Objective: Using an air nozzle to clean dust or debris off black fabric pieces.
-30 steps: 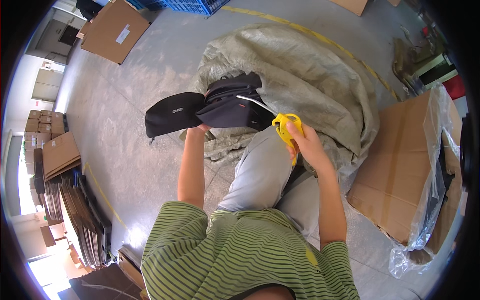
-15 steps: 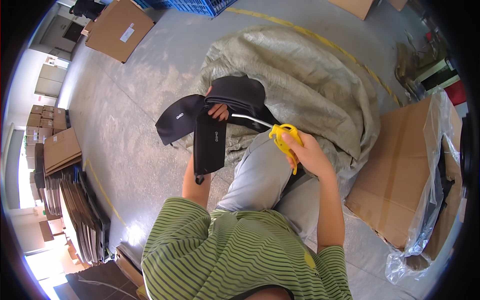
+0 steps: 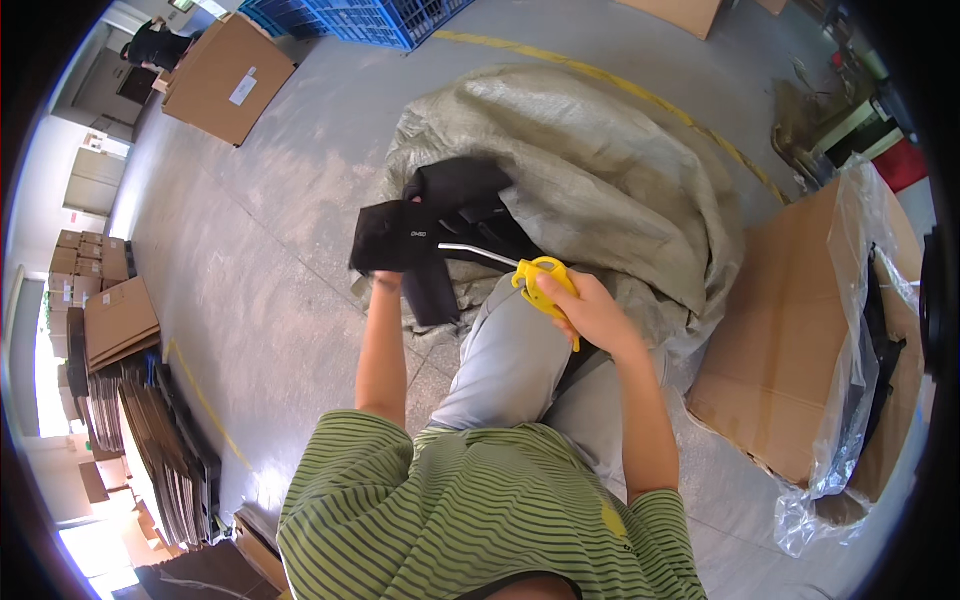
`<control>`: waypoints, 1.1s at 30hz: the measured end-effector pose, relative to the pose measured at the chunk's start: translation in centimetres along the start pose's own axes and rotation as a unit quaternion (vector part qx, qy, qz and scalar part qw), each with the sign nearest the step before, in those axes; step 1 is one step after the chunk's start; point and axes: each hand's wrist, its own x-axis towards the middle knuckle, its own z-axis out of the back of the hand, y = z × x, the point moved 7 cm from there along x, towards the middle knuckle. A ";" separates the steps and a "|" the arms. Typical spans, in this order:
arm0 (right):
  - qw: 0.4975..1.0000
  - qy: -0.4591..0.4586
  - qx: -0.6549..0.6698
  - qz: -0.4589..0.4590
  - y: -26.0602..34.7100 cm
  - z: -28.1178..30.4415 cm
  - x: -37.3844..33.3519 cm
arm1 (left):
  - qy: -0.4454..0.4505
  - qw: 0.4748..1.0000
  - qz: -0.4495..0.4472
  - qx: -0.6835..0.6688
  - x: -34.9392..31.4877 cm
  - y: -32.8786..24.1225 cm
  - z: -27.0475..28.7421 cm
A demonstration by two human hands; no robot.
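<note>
My left hand (image 3: 387,279) holds up a bunch of soft black fabric pouches, and most of its fingers are hidden behind them. The front black fabric pouch (image 3: 405,236) lies sideways with a small pale print on it, slightly smeared by motion. Another black piece hangs below it. In my right hand (image 3: 598,318) is a yellow air blow gun (image 3: 541,283), fingers wrapped round its handle. Its thin bent metal nozzle points left, the tip close to the front pouch. Behind them a large crumpled grey-beige woven sack (image 3: 620,190) is spread on the floor, with more black fabric by its near edge.
An open cardboard box (image 3: 775,345) with a clear plastic liner stands at right. Blue plastic crates (image 3: 365,22) and a carton (image 3: 228,85) are at the back, a person in black beside the carton. Flattened cardboard (image 3: 160,440) is stacked at left.
My left hand has turned the pouches from hanging upright to sideways, and its fingers went out of sight behind them. The blow gun has shifted left and slightly toward me.
</note>
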 end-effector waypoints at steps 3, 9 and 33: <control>0.992 -0.114 0.029 0.047 -1.5 2.0 -1.0 | 0.133 0.975 0.079 0.162 3.8 2.1 -2.5; 0.991 -0.053 0.122 -0.016 -8.6 1.6 -4.0 | -0.096 0.983 0.153 0.031 25.5 -14.5 -4.0; 0.884 -0.026 0.465 -0.051 -13.5 -0.8 -9.1 | -0.294 0.783 0.454 -0.308 5.1 2.2 -10.9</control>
